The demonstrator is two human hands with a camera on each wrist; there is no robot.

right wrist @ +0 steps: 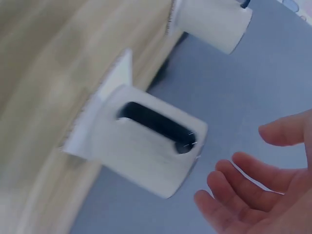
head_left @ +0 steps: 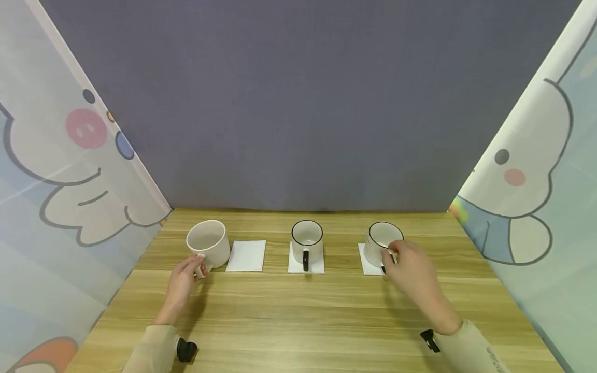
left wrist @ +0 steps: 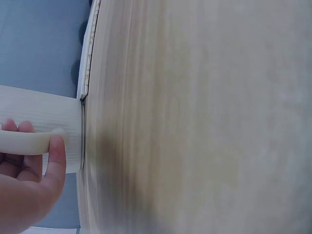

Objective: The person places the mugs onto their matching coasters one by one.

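Left hand [head_left: 181, 284]: fingers and thumb grasping the handle [left wrist: 24, 144] of a plain white mug; thumb on the near side of the handle, other fingertips behind it. White mug [head_left: 218, 255]: upright, body at one o'clock from the fingers, handle pointing to seven o'clock.

Right hand [head_left: 416, 274]: released, fingers loosely bent, thumb held apart, nothing gripped; the right wrist view shows a gap between fingertips and mug. Right black-rimmed mug [head_left: 374, 253]: white, upright, at ten o'clock from those fingers; black handle [right wrist: 157, 126] partly hidden by the hand in the head view.

Right white square [head_left: 366, 265]: flat, under that mug.

Left white square [head_left: 245, 257]: bare, at three o'clock from the white mug and just beside it.

Middle black-rimmed mug [head_left: 298, 249]: upright, well apart from both hands, black handle to six o'clock, on the middle white square [head_left: 294, 268].

Wood-grain table [head_left: 289, 321]: beneath all. Grey panel [head_left: 298, 103]: at twelve o'clock, behind the table.
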